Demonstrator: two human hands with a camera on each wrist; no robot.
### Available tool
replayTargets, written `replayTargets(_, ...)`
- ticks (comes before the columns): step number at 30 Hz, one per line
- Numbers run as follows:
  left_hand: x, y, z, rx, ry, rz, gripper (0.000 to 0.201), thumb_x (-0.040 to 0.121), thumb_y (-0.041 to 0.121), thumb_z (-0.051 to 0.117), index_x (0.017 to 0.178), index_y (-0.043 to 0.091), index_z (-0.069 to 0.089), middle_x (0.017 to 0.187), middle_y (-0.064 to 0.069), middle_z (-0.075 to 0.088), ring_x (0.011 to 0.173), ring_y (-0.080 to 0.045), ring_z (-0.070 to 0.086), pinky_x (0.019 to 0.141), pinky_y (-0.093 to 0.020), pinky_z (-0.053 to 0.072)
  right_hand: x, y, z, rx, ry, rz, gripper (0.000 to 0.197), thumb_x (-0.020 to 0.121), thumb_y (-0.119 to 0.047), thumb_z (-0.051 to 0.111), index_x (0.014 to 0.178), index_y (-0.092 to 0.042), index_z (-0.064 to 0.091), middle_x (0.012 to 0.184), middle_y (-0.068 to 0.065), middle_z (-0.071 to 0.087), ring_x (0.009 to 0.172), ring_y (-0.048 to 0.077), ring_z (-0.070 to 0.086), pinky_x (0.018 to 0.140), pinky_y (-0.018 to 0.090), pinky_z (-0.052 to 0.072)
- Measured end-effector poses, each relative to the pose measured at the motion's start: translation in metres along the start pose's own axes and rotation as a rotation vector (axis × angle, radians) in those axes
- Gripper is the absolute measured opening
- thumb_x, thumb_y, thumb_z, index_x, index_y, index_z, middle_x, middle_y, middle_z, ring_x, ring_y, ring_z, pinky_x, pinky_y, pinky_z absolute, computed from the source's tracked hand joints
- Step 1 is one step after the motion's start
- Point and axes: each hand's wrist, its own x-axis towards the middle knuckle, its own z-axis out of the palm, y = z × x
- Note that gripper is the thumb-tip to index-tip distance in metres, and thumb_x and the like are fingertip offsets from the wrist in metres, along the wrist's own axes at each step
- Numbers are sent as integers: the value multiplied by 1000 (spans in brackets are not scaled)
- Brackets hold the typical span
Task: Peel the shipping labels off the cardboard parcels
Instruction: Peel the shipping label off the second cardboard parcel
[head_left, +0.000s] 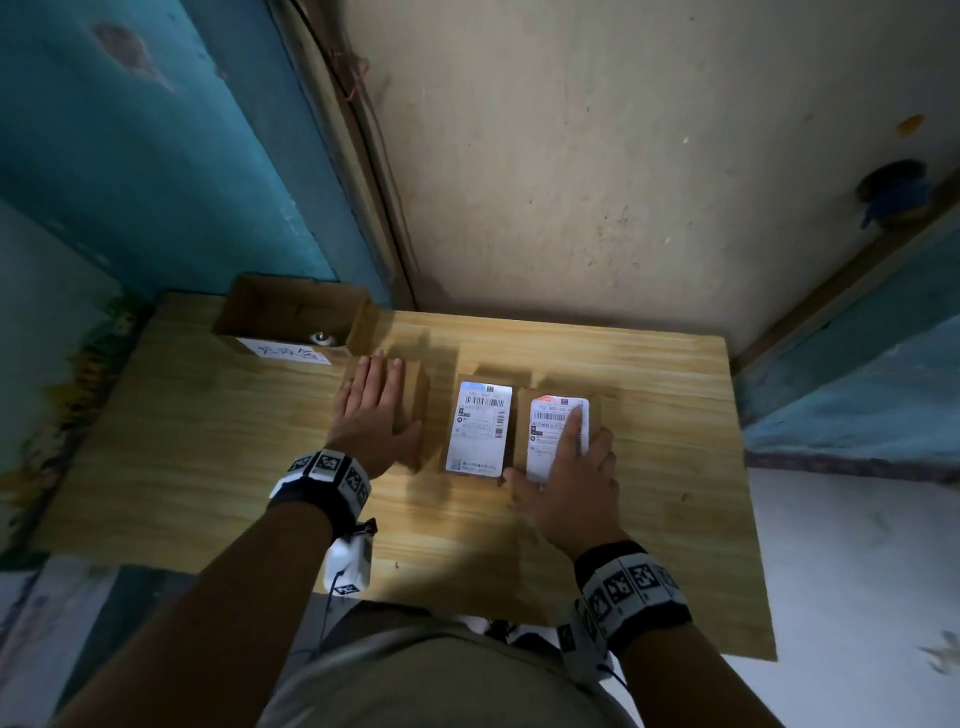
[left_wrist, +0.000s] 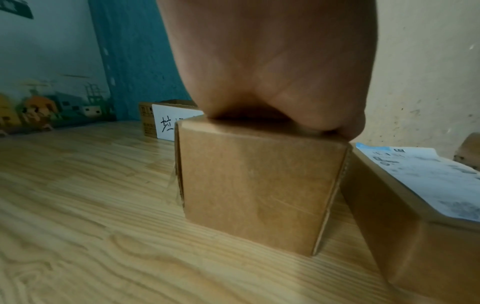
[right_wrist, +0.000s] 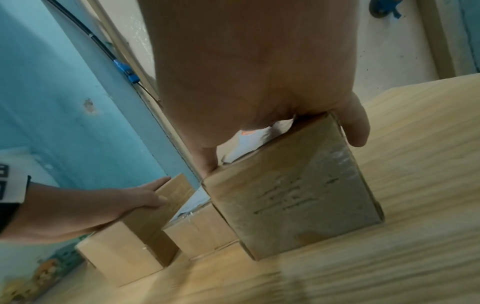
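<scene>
Three cardboard parcels stand in a row on the bench (head_left: 208, 441). The left parcel (head_left: 415, 400) shows a bare top; the middle parcel (head_left: 480, 426) and the right parcel (head_left: 558, 436) each carry a white shipping label on top, both apparently fully stuck down.

Step in hand, as I judge it: start of the peel on the right parcel — no label edge is lifted yet. The left hand (head_left: 371, 410) lies flat on the left parcel, fingers straight, gripping nothing. The right hand (head_left: 569, 478) rests on the right label (head_left: 545, 441), forefinger stretched along it, thumb at the near left corner, outer fingers curling over the right side; a loose grip on the box.

Next move calls for a fingernail under a label corner, with the parcel held steady against the pull — thin paper may tear.

Head view alone shows an open box (head_left: 291, 312) at far left. Right wrist view alone shows the parcel's near face with clear tape; left wrist view shows the palm pressing down.
</scene>
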Motion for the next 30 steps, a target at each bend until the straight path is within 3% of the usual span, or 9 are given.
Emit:
replayTargets(5,-7,9,5,-10,61,-40,83,98,48,39,156,16,-11,163,-12,-19,151,-27,-17,121,-42,-8,1,1,-2,11,-2,-9,121,86,-69,65,164,-18,-13,163,23,2,148,42,22,115,57,37)
replayTargets(10,-2,33,6,-26,131,247,55,99,30,36,152,16,30,164,-19,6,152,-33,-5,121,-47,-3,4,-1,-3,-2,-27,13,123,86,-71,64,163,-19,-17,164,22,0,149,42,21,118,56,35)
replayTargets(13,7,50,4,-21,83,305,56,98,26,46,151,17,32,162,-13,16,152,-31,3,122,-45,-2,7,-2,-7,9,-93,41,126,86,-70,66,161,-22,-23,166,23,-9,153,44,11,121,58,28)
replayTargets(15,13,61,1,-11,54,271,57,97,26,46,151,16,31,157,-10,26,148,-29,15,123,-43,7,8,-4,-11,27,-134,49,127,87,-69,67,160,-23,-26,167,24,-14,155,46,4,122,59,25)
replayTargets(17,18,69,0,13,68,234,54,98,30,43,149,16,34,149,-8,35,138,-27,27,117,-42,23,8,-4,-12,43,-145,53,127,88,-68,66,160,-22,-28,167,25,-16,156,47,2,123,59,26)
replayTargets(20,20,74,1,24,75,180,51,99,33,40,147,15,36,146,-8,37,133,-26,32,113,-41,29,8,-4,-13,55,-149,59,125,89,-66,66,160,-22,-27,166,24,-13,155,46,5,122,59,26)
replayTargets(23,20,74,1,63,78,179,48,100,35,40,144,15,41,144,-9,39,132,-26,34,112,-41,31,10,-5,-15,188,-109,61,117,92,-55,70,164,-24,-16,162,18,3,149,42,16,121,57,29)
replayTargets(28,20,75,-7,-82,46,115,29,99,27,50,125,16,59,142,-4,38,129,-21,37,105,-37,38,14,-2,-21,405,58,-1,79,97,-40,68,159,-21,25,156,11,18,144,34,30,118,52,38)
replayTargets(30,19,74,-9,-170,28,79,22,98,23,53,117,14,59,138,-3,36,124,-19,42,98,-33,44,13,-4,-28,465,108,-38,64,99,-31,67,153,-18,35,152,10,25,136,26,37,112,41,44)
